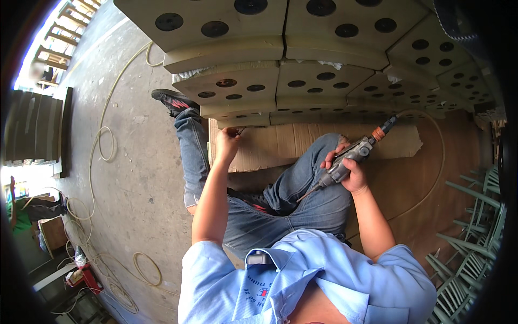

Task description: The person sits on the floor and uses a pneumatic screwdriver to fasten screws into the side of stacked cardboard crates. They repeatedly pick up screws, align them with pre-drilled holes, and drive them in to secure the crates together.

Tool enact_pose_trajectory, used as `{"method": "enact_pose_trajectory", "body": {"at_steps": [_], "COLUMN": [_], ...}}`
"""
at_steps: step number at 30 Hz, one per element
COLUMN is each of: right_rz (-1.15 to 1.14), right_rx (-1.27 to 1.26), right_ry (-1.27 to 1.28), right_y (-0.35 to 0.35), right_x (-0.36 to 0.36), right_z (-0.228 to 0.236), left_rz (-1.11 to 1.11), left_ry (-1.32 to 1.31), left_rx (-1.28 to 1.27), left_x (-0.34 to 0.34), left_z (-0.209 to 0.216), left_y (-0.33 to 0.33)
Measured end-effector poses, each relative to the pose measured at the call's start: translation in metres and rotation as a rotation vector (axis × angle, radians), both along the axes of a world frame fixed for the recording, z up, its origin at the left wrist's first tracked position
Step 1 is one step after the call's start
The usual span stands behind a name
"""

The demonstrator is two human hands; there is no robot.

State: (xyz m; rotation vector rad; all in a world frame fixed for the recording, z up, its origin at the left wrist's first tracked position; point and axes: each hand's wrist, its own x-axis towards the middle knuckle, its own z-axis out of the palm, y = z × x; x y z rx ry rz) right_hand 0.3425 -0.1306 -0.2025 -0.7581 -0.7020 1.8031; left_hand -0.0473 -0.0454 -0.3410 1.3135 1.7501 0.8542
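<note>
My right hand (353, 175) is wrapped round a grey air screwdriver (353, 154) with an orange-and-black hose fitting. The tool lies over my bent leg, its thin bit pointing down and to the left. Raised in front, my left hand (227, 143) has its fingers pinched together at the underside of the lowest tan panel (246, 118). A small dark bit shows at the fingertips, too small to make out. Above stand stacked tan panels (318, 81) with round black discs set in them. Behind my left hand is a sheet of cardboard (270, 146).
From the screwdriver a pale air hose (443, 146) curves right. Another hose (102, 108) lies looped over the concrete floor at left. Green slatted chair frames (469, 243) are piled at right. Dark stacked boards (33, 127) and another person (40, 209) are at far left.
</note>
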Motion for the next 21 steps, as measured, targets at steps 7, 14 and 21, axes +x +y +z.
{"method": "enact_pose_trajectory", "body": {"at_steps": [7, 14, 21], "right_rz": [0.01, 0.01, 0.006], "right_rx": [0.018, 0.025, 0.004], "right_ry": [0.032, 0.016, -0.027], "right_y": [0.004, 0.004, 0.004], "right_x": [0.0, -0.001, -0.002], "right_z": [0.001, 0.003, 0.005], "left_rz": [0.175, 0.158, 0.571], "left_ry": [-1.074, -1.551, -0.39], "left_rx": [-0.208, -0.039, -0.015], "left_x": [-0.022, -0.021, -0.012], "left_z": [0.034, 0.038, 0.001], "left_y": [-0.016, -0.028, -0.017]}}
